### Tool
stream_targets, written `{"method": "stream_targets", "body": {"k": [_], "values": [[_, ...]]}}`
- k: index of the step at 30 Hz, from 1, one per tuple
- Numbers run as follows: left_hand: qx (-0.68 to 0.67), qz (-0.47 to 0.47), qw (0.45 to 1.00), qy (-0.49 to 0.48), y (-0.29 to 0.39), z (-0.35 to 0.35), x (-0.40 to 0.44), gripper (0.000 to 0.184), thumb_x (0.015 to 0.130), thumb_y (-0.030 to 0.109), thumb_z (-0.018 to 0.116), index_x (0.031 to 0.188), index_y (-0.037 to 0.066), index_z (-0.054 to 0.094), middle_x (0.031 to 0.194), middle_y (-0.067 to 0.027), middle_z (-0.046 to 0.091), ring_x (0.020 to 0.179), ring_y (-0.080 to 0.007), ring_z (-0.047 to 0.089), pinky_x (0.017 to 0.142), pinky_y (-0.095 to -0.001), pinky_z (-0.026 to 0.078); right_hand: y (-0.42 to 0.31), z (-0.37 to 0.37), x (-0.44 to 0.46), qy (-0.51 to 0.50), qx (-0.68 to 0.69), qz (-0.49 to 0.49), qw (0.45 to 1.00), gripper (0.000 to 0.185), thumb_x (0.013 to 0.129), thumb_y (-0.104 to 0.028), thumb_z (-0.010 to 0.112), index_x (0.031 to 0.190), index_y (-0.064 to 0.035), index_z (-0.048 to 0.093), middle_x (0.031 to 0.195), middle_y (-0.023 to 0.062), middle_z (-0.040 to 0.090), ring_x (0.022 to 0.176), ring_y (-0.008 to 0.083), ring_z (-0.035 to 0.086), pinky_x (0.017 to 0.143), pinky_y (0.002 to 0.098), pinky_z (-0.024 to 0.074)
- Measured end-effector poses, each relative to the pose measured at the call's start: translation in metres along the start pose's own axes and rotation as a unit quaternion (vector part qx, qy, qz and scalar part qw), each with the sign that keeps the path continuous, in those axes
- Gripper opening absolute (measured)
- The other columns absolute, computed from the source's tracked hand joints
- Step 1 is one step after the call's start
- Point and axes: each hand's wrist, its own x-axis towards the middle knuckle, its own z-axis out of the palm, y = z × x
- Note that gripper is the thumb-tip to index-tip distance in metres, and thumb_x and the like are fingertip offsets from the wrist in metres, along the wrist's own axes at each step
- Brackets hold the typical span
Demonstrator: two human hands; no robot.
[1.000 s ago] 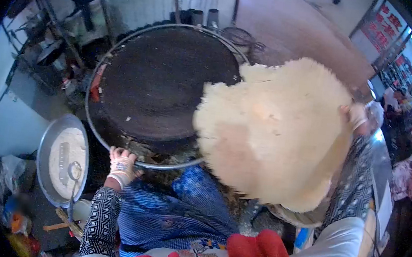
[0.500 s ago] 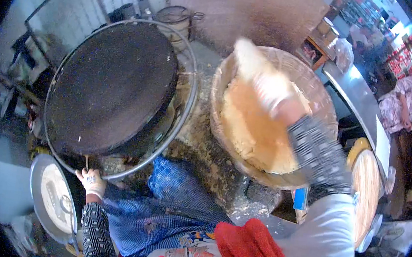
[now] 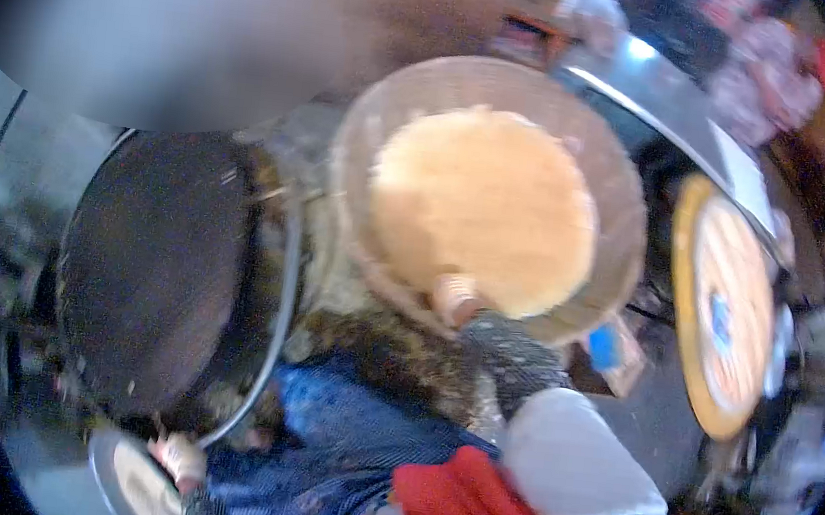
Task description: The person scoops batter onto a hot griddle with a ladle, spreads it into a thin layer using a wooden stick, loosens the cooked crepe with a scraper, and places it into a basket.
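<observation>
A pale round flatbread lies flat in a wide woven basket at the centre. My right hand is at the flatbread's near edge; motion smears its fingers, so its hold is unclear. To the left is a large dark round griddle with a metal ring around it. At the near side of that ring is my left hand, blurred, with its fingers not distinct.
A metal basin of pale batter sits at the lower left. Beyond the basket runs a metal counter. A round board stands on the right. Another person is at the upper right. A large grey blur covers the upper left.
The large flatbread, lifted in my right hand earlier, now lies in the basket. My right hand has come down to the basket's near side. The view has swung to the right.
</observation>
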Motion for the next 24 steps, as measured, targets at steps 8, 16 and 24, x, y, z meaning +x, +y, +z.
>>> {"method": "stream_targets", "body": {"k": [8,16,24], "values": [[0.035,0.066,0.997,0.034,0.014,-0.052,-0.008,0.024,0.076,0.037,0.065,0.077,0.016,0.076,0.080,-0.0068,0.073,0.077,-0.0276,0.072,0.066,-0.0398,0.055,-0.024,-0.076,-0.068,0.089,0.196,0.104,0.971,0.028,0.085,-0.030,0.057,0.085,-0.0055,0.069,0.092,0.0176,0.068,0.093,0.0321,0.064,0.082,0.0466,0.0495],[-0.122,-0.027,0.992,-0.029,0.164,-0.157,-0.049,0.062,0.083,0.062,0.058,0.103,0.004,0.065,0.100,-0.0128,0.068,0.093,-0.0330,0.066,0.086,-0.0415,0.049,-0.110,-0.071,-0.168,0.330,0.206,-0.030,0.921,0.016,0.073,-0.023,0.060,0.067,-0.0089,0.057,0.074,0.0132,0.060,0.073,0.0331,0.059,0.071,0.0468,0.0461],[-0.509,0.462,0.722,0.083,0.276,-0.253,-0.157,0.029,0.097,0.021,0.055,0.113,-0.003,0.059,0.110,-0.0175,0.062,0.101,-0.0240,0.058,0.091,-0.0375,0.046,-0.219,-0.037,-0.202,0.149,0.255,-0.240,0.925,0.047,0.088,-0.042,0.053,0.119,-0.0059,0.051,0.104,0.0198,0.058,0.088,0.0363,0.060,0.075,0.0506,0.0452]]}}
